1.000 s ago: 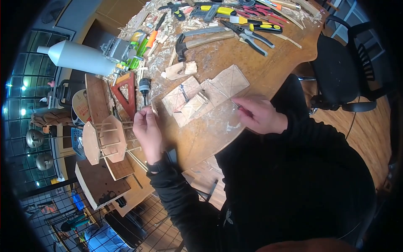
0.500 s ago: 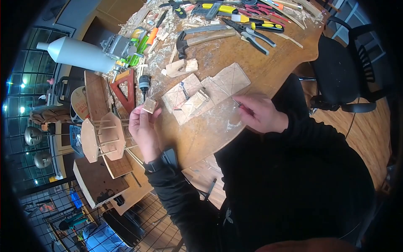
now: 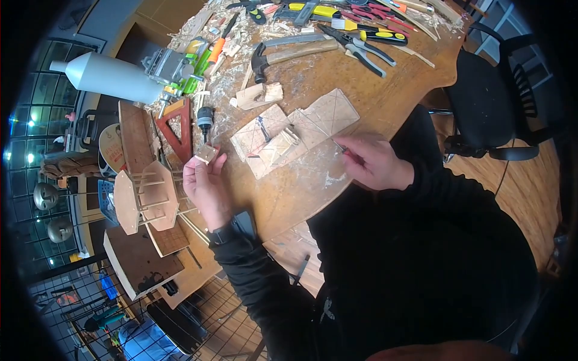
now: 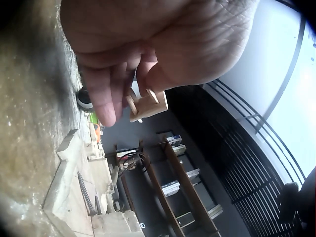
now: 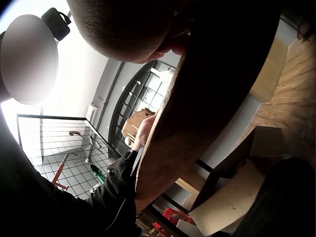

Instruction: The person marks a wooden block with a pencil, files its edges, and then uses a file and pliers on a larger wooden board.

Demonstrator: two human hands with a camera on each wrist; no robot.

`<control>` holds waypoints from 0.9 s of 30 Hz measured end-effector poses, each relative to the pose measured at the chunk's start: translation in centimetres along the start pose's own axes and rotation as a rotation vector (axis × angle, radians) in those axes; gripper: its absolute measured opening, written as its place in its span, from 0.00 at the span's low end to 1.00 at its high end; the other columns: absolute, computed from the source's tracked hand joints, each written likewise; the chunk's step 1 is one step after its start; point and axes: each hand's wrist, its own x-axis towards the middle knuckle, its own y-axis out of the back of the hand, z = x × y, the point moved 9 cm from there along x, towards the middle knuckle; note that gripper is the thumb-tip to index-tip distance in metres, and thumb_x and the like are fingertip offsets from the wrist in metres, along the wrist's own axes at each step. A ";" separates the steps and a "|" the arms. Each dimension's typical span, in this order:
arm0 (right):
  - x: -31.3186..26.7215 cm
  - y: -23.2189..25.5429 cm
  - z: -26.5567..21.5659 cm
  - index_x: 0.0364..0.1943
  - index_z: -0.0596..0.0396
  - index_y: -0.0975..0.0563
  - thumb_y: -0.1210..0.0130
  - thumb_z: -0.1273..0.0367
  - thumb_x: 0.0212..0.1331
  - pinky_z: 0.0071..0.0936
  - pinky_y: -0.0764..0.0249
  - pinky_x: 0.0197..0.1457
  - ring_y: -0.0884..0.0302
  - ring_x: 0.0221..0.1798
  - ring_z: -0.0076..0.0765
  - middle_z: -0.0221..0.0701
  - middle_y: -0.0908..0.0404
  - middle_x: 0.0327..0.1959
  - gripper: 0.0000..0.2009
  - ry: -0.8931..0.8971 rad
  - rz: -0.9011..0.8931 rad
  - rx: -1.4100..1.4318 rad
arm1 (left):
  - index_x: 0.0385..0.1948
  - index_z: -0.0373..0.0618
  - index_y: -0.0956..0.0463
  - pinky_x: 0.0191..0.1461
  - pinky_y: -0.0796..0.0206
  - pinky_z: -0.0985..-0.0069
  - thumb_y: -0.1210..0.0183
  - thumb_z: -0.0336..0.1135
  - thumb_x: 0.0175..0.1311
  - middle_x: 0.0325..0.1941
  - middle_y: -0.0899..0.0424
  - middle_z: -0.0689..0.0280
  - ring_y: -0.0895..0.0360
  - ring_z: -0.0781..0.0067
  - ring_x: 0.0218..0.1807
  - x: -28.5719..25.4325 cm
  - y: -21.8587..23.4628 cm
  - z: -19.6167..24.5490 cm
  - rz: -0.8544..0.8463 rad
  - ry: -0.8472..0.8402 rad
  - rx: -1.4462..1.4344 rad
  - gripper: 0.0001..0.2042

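Observation:
My left hand pinches a small wooden block between thumb and fingers, raised over the table's near left side. In the left wrist view two thin pegs stick out of the block. My right hand rests at the table edge, its fingers curled round a thin dark tool whose tip points at the boards; the rest of it is hidden in the fist. Between the hands lie flat pencil-marked boards with a smaller wooden piece on top. A spiral bit lies on the wood.
A hammer, pliers and wood shavings cover the far side. Left of my left hand stand a screwdriver-like tool, a red triangle square, an octagonal wooden frame and a green-jawed vise.
My left hand has shifted slightly left and turned over, so the block's flat face now shows upward. My right hand has stayed in nearly the same place.

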 end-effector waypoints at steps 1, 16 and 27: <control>0.0 0.0 0.0 0.55 0.61 0.20 0.37 0.77 0.57 0.40 0.20 0.37 0.15 0.32 0.49 0.40 0.17 0.30 0.19 -0.003 0.002 0.000 | 0.51 0.35 0.26 0.59 0.18 0.60 0.47 0.30 0.81 0.58 0.15 0.47 0.14 0.50 0.59 0.0 0.0 0.0 0.000 0.000 0.000 0.08; 0.0 0.0 0.1 0.55 0.62 0.20 0.37 0.77 0.57 0.41 0.20 0.37 0.15 0.32 0.49 0.40 0.16 0.30 0.19 -0.003 0.000 0.002 | 0.50 0.38 0.25 0.59 0.17 0.60 0.43 0.30 0.79 0.60 0.16 0.45 0.16 0.48 0.62 0.1 0.6 -0.3 0.011 -0.016 0.034 0.07; -0.2 -0.2 0.2 0.56 0.60 0.21 0.36 0.76 0.58 0.41 0.20 0.37 0.15 0.32 0.49 0.39 0.17 0.30 0.20 -0.010 -0.002 -0.015 | 0.54 0.41 0.27 0.47 0.19 0.69 0.44 0.29 0.79 0.52 0.15 0.55 0.15 0.63 0.50 0.1 1.6 -0.1 0.151 -0.006 0.050 0.08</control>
